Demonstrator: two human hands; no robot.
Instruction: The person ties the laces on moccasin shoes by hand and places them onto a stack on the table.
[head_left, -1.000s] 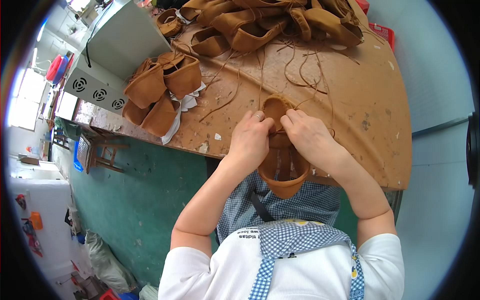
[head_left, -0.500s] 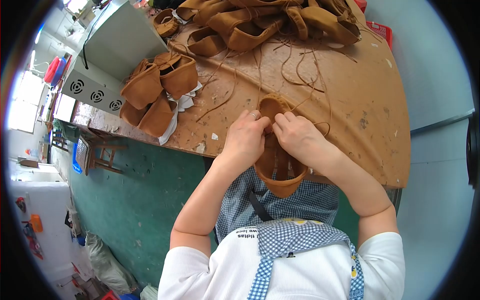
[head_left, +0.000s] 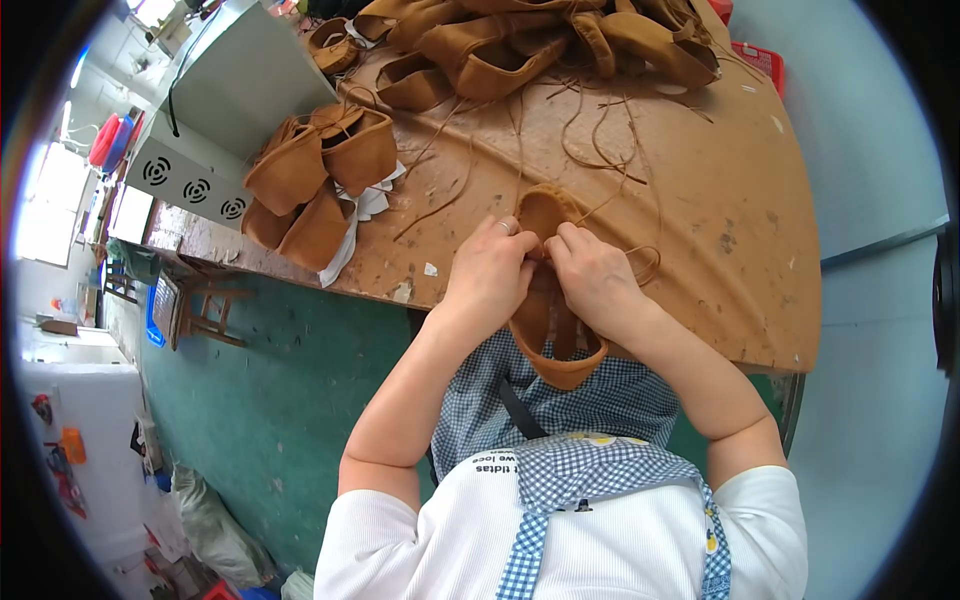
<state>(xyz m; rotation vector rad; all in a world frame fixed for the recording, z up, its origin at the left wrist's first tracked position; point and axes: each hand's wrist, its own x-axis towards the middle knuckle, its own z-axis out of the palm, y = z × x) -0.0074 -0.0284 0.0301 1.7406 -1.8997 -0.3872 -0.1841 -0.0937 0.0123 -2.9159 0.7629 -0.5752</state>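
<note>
A brown suede moccasin (head_left: 562, 374) lies at the table's front edge, its rounded toe pointing away from me and its heel overhanging toward my apron. My left hand (head_left: 490, 268) is closed in a pinch at the left side of the shoe's opening, with a ring on one finger. From the right, my right hand (head_left: 592, 272) pinches at the same spot, its fingertips almost meeting the left ones. A thin brown lace (head_left: 603, 205) runs up and right from between the hands, and another loops out beside my right hand. My fingers hide exactly what they grip.
Several brown shoes (head_left: 480, 55) are heaped at the table's back, with loose laces trailing forward. More shoes (head_left: 288, 175) stand at the left on white paper, beside a grey metal box (head_left: 240, 85). A pale wall (head_left: 880, 300) rises past the table's right edge.
The shoe's heel has shifted slightly up and left, and my right hand has moved a little the same way. Both hands keep their pinch at the opening.
</note>
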